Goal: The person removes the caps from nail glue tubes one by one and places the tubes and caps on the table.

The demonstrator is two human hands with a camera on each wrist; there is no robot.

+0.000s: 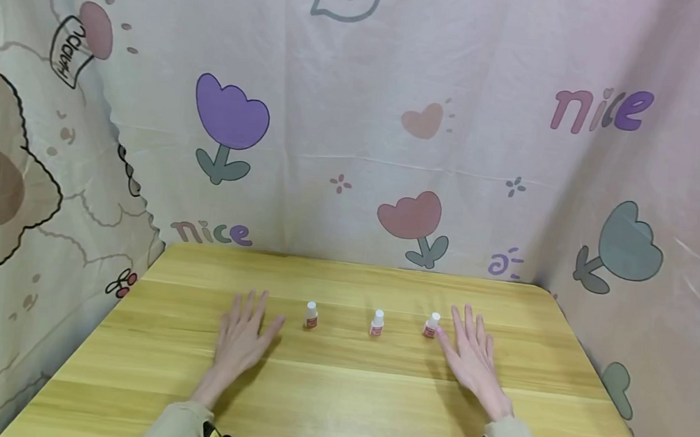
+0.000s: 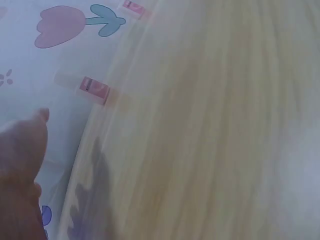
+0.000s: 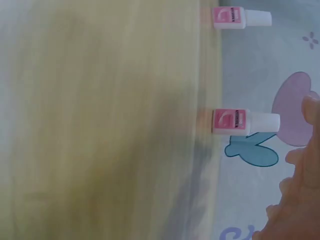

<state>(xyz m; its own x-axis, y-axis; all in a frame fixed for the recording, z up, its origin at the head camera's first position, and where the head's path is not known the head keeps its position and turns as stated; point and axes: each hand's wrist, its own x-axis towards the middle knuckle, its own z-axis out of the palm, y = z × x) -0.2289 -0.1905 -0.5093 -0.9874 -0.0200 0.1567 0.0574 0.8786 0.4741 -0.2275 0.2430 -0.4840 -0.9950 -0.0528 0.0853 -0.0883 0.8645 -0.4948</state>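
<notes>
Left bottle, middle bottle, right bottle: white-capped, pink-labelled, upright, apart in row on tabletop.

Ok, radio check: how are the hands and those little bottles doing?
Left hand, right hand: fingers spread, holding nothing. Three bottles: upright, in a row between the hands. No obstruction visible.

The bottles look smooth plastic, the tabletop glossy wood, the backdrop creased cloth.

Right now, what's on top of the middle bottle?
A white cap sits on top of the middle bottle. Whatever lies beneath the cap is covered and cannot be seen.
</notes>
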